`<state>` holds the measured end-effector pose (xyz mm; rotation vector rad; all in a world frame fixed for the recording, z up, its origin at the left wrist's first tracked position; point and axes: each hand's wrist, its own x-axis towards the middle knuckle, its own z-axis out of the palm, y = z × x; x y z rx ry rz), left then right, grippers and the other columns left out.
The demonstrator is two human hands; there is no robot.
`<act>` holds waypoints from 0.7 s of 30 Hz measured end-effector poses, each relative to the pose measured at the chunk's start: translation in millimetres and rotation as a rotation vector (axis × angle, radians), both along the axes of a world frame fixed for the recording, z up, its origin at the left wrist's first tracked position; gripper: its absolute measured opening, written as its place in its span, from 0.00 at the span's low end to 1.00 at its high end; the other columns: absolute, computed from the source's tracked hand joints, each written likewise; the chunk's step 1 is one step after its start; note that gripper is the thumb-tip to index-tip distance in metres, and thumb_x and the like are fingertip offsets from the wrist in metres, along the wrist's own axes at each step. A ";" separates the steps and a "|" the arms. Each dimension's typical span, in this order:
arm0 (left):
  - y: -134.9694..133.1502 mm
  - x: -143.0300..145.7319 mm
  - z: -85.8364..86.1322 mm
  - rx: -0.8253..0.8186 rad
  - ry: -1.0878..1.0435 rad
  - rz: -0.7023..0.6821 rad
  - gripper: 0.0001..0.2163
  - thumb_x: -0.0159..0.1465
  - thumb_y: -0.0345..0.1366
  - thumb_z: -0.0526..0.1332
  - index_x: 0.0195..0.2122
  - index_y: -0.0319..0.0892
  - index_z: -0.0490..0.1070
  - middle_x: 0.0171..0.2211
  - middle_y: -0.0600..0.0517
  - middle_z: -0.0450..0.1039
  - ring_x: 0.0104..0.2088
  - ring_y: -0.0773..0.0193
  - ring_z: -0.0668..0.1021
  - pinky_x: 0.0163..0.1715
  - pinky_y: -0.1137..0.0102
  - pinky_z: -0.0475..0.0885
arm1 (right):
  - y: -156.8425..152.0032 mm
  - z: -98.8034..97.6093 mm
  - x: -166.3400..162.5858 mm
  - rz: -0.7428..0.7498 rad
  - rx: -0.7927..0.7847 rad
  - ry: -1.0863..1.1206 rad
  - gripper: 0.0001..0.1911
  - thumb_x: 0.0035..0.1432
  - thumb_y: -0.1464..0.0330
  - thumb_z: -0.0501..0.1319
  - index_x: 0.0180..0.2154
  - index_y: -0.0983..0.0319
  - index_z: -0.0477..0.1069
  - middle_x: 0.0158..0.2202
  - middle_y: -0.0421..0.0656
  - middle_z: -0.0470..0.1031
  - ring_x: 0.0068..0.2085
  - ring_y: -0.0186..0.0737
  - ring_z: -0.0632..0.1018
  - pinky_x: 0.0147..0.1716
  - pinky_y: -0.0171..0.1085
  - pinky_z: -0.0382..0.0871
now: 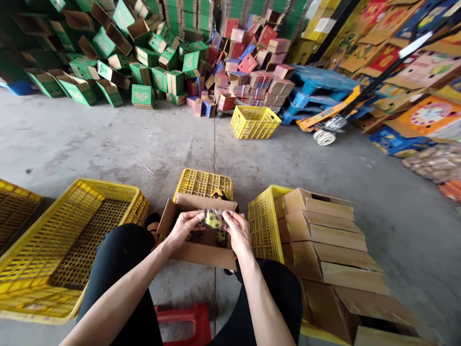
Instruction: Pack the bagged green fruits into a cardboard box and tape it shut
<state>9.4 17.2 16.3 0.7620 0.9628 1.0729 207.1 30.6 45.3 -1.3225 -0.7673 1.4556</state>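
Note:
Both hands hold up a small clear plastic packet [213, 219] with a yellow-green, dark-spotted item inside; its exact kind I cannot make out. My left hand [187, 226] pinches the packet's left edge, and my right hand [236, 227] pinches its right edge. Right below is an open cardboard box [205, 253] with its flaps spread. Inside it lie similar dark and yellowish wrapped items, partly hidden by my hands. Under or just behind the box stands a yellow plastic crate [203, 181].
A large yellow crate [68, 250] stands at my left. At my right, another yellow crate [264, 221] holds several open cardboard cartons [334, 230]. A red plastic stool [201, 324] is below me. Farther off are a yellow crate [254, 122], blue pallets [317, 81], a pallet jack [331, 115] and piled green boxes [142, 95].

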 end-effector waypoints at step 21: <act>7.1 0.6 2.9 0.063 0.117 -0.046 0.18 0.51 0.50 0.79 0.31 0.40 0.81 0.26 0.50 0.80 0.27 0.63 0.79 0.31 0.70 0.74 | 3.1 -2.4 5.5 -0.219 0.009 0.032 0.25 0.39 0.50 0.81 0.33 0.60 0.82 0.33 0.43 0.85 0.28 0.38 0.81 0.22 0.32 0.70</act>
